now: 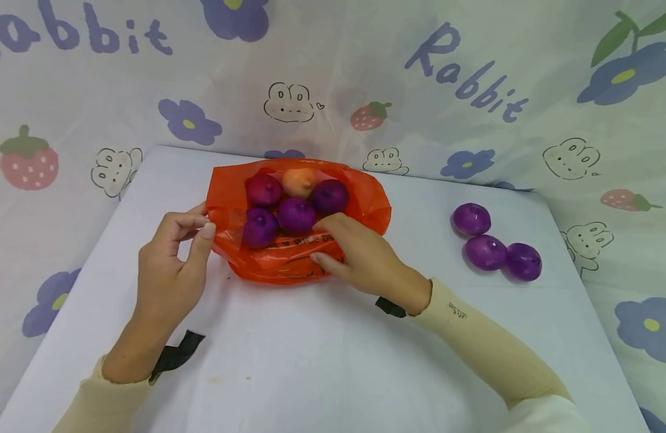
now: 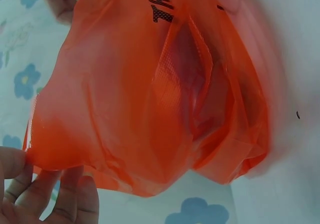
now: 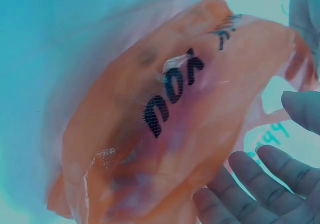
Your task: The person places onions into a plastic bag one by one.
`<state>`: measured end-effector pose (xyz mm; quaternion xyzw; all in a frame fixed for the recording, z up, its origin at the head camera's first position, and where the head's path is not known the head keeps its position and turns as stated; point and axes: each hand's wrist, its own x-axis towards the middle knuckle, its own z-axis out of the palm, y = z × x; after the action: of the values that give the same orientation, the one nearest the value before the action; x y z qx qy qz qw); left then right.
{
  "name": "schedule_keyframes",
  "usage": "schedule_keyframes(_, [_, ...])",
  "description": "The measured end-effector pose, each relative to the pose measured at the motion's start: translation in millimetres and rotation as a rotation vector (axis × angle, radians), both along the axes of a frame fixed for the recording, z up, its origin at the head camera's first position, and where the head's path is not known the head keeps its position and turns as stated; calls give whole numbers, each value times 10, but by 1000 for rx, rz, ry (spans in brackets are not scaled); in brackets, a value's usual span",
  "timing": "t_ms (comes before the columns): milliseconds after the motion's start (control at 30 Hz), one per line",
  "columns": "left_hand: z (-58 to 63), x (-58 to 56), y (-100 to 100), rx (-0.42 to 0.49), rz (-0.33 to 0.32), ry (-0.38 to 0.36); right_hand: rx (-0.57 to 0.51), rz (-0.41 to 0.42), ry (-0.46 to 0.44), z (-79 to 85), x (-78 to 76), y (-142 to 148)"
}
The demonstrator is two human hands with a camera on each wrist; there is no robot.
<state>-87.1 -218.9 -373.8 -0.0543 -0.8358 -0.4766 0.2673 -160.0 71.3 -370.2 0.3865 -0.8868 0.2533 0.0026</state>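
Observation:
A red plastic bag (image 1: 290, 264) with black print lies on the white table, its mouth spread toward me. Inside it sit several round onions: purple ones (image 1: 297, 214), a redder one (image 1: 264, 189) and an orange one (image 1: 298, 181). My left hand (image 1: 173, 264) pinches the bag's left edge between thumb and fingers. At the front right of the mouth is my right hand (image 1: 365, 252), its fingertips by the nearest purple onions and the rim. In the right wrist view the right fingers (image 3: 250, 179) are spread and relaxed beside the bag (image 3: 200, 114), holding nothing.
Three more purple onions (image 1: 485, 252) lie in a cluster on the right side of the table (image 1: 322, 361). Behind the table hangs a cloth (image 1: 333, 72) printed with flowers, strawberries and rabbits. Black straps (image 1: 180, 353) hang at both wrists.

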Motion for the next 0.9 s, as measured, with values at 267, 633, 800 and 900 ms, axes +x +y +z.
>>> schedule_keyframes(267, [-20,66,-26,-6,16,-19,29,11,69,45,243,129])
schedule_keyframes(633, [-7,32,-24,1,11,-15,31,-43,173,140,493,483])
schedule_keyframes(800, [-10,0,3,5,-1,-13,-46,-63,270,163,548,685])
schedule_keyframes(900, [-14,-4,4,7,0,-7,-82,-90,297,196,561,793])
